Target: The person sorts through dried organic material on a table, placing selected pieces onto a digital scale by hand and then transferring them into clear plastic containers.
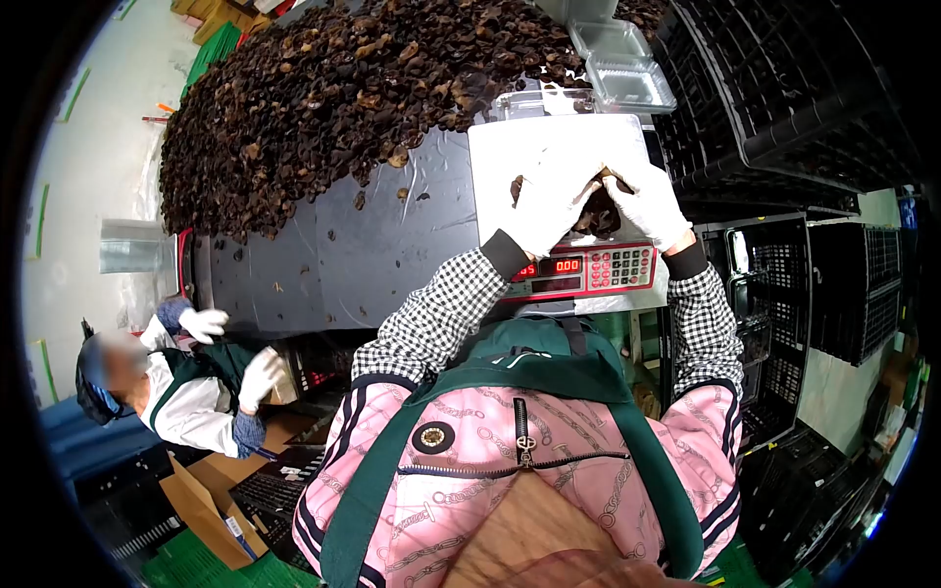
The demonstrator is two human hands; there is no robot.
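Note:
Both of my hands wear white gloves and meet over the white weighing plate (495,157) of a red scale with a lit display (567,266). My left hand (552,204) reaches in from the left with its fingers bent, a dark brown piece showing beside it. My right hand (649,201) curls in from the right, thumb and fingers closed around dark brown dried pieces (600,214). These pieces lie between and below the two hands. What my left fingers touch is partly hidden.
A large heap of dark dried pieces (323,98) covers the back of the dark table (284,284). Clear plastic trays (627,83) stand behind the scale. Black crates (853,284) are stacked at the right. A co-worker with white gloves (201,392) is at the lower left, near a cardboard box (211,505).

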